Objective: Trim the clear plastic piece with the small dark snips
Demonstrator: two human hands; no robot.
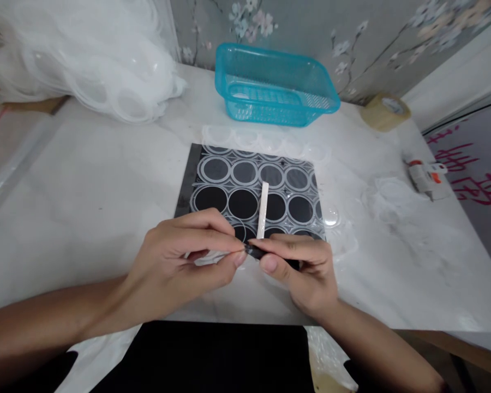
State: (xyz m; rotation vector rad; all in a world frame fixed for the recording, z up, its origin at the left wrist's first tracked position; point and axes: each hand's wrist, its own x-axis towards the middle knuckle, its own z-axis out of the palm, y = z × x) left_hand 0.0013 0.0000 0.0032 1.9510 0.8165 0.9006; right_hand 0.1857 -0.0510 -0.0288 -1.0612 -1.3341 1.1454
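Right, both hands meet just at the near edge of the black sheet, the one printed with rows of rings, lying on the white counter. The left hand has its thumb and forefinger pinched shut on something thin and pale, a clear film or small disc by the look of it, though I cannot tell which. The right hand is pinched closed too, gripping a small dark piece at the fingertips, and the two pinches touch tip to tip. A pale flat stick rises from the same spot and leans over the sheet's ring pattern; whether a hand holds its lower end is hidden.

Beyond the sheet, a strip of clear domed blisters, then a turquoise basket. Off the sheet's far left corner sits a heap of clear plastic; to its right, loose clear domes, a small glue tube and a roll of tape.

The risk, as I judge it: the grip is fingertip-only on tiny, slick parts, so a slight twist could flick the dark piece away onto the sheet, where black on black would hide it. The stick could also topple if knocked.
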